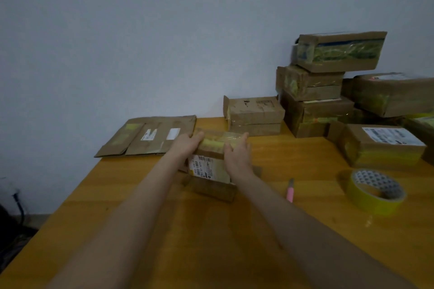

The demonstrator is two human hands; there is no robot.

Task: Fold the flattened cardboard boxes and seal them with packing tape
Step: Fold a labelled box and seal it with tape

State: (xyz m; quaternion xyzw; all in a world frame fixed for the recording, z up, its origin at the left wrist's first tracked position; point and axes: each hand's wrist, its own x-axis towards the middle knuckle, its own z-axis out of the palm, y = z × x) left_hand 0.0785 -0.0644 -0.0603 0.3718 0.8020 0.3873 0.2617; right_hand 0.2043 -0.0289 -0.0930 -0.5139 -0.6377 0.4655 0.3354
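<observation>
A small cardboard box (209,166) with a white shipping label on top stands mid-table, its near flaps hanging open. My left hand (187,144) grips its far left edge. My right hand (237,155) presses on its right side and top. Yellowish tape covers the box's far end between the hands. A flattened cardboard box (150,136) lies at the far left of the table. A roll of yellow packing tape (373,191) rests at the right.
A pink utility knife (290,191) lies right of my right forearm. Sealed taped boxes are stacked at the back right (338,51), with another (254,115) behind the worked box and one labelled box (380,145) beside the tape. The wooden table (211,241) ends at the left.
</observation>
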